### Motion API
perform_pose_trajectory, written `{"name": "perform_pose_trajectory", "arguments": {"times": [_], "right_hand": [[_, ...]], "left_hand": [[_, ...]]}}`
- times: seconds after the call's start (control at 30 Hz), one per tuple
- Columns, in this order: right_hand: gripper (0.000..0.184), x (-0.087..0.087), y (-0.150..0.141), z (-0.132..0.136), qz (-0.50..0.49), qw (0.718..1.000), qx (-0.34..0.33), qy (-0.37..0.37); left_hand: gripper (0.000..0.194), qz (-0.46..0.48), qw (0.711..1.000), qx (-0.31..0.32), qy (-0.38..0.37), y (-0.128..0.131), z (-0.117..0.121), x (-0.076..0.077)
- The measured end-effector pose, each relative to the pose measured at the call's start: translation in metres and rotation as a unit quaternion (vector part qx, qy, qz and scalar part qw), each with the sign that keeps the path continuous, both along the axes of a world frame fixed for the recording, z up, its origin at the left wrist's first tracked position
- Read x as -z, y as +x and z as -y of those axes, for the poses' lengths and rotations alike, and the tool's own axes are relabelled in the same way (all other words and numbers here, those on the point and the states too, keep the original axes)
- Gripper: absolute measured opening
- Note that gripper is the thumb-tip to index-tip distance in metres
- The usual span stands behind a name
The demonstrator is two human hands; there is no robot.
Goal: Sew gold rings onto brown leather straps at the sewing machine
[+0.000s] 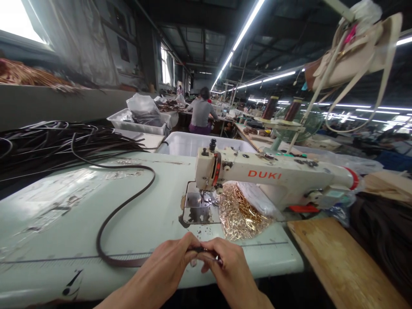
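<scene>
Both hands meet at the front edge of the pale green sewing table [161,231]. My left hand [167,262] is closed on a narrow dark brown strap [124,204], which loops away to the left across the table. My right hand [225,262] pinches the strap's end, with fingertips touching those of the left. Something small and shiny shows between the fingers, too hidden to name. Just beyond the hands stands a white sewing machine [270,171] with its needle over a metal plate [198,210]. A clear bag of gold-coloured metal fittings [243,212] lies beside the plate.
A pile of dark straps [64,143] covers the table's far left. Behind the machine is a white plastic bin [186,143]. A wooden board [341,257] sits at the right, near dark material [383,240]. Farther back a person [202,112] sits facing away.
</scene>
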State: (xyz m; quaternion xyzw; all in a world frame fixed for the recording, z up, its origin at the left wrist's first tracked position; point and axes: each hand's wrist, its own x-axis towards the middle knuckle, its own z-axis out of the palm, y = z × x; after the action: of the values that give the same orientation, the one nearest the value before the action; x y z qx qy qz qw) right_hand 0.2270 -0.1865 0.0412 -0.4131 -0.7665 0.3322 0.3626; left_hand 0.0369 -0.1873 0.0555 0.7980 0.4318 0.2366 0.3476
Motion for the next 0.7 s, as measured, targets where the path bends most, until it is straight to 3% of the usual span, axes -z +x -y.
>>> {"name": "perform_pose_trajectory", "arguments": {"times": [0.13,0.3,0.5,0.63,0.7], "right_hand": [[0.019,0.001,0.0,-0.003,-0.025,0.998,0.025,-0.05],[0.028,0.007,0.0,-0.007,-0.127,0.981,0.005,-0.15],[0.034,0.021,0.0,-0.02,-0.186,0.964,-0.015,-0.19],[0.033,0.023,-0.002,-0.04,-0.155,0.968,-0.012,-0.198],[0.029,0.018,-0.002,-0.055,-0.059,0.984,0.002,-0.167]], "left_hand": [[0.02,-0.041,0.998,-0.039,-0.002,-0.005,-0.002,0.001],[0.018,-0.022,0.999,-0.035,0.004,-0.005,-0.01,0.003],[0.017,-0.039,0.999,-0.018,0.016,0.001,-0.028,-0.009],[0.018,-0.097,0.995,-0.001,-0.002,0.0,-0.058,-0.013],[0.016,-0.118,0.992,0.033,-0.019,-0.002,-0.082,-0.012]]}}
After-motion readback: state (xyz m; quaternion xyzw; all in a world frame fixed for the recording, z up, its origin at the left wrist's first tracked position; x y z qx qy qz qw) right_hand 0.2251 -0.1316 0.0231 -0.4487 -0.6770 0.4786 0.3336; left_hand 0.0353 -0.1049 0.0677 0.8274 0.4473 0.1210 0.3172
